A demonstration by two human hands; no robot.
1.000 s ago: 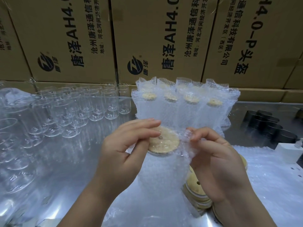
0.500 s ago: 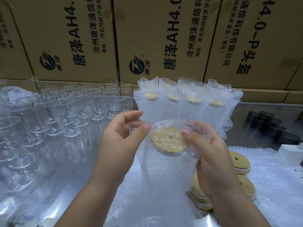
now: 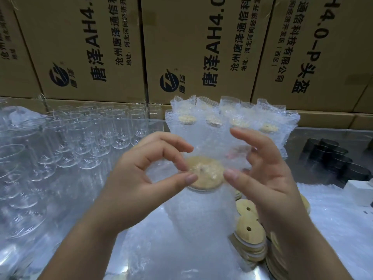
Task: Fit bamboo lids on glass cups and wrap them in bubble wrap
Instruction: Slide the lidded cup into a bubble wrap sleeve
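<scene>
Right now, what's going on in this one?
A person is wrapping a glass cup. The cup, with its bamboo lid fitted, stands inside a bubble wrap sleeve. The left hand pinches the wrap at the lid's left edge, and the right hand holds the loose top flap, not yet closed over the lid. Wrapped cups stand in a row behind, bare glass cups at left, loose lids lower right.

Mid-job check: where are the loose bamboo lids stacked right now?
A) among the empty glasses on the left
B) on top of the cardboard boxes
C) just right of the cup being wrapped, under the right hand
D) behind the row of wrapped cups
C: the loose bamboo lids lie in stacks beside the cup in its bubble wrap, below the right hand; none show among the empty glasses on the left.
</scene>
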